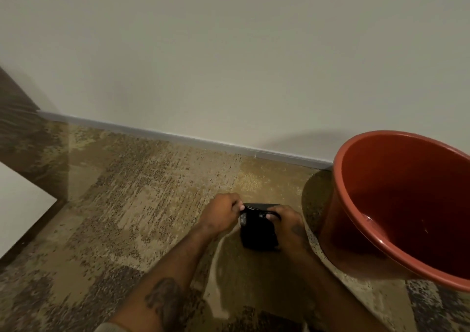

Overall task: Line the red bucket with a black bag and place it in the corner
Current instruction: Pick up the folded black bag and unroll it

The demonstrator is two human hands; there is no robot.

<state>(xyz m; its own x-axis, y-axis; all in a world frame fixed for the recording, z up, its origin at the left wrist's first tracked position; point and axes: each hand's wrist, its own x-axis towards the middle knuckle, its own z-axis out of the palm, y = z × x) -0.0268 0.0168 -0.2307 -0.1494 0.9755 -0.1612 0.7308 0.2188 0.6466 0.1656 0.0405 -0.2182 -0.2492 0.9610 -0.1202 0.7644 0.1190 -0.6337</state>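
Note:
A folded black bag (256, 233) hangs small and compact between both my hands, low over the carpet. My left hand (223, 213) pinches its top left edge. My right hand (288, 223) grips its top right edge. The red bucket (361, 245) stands upright on the floor just right of my right hand, its mouth open and nothing inside. Its right side runs out of the frame.
A patterned brown and beige carpet (142, 204) covers the floor. A pale wall (229, 51) with a grey skirting board (178, 138) runs behind. At the far left a dark wood panel (23, 133) meets that wall, with a white surface (20, 199) below it.

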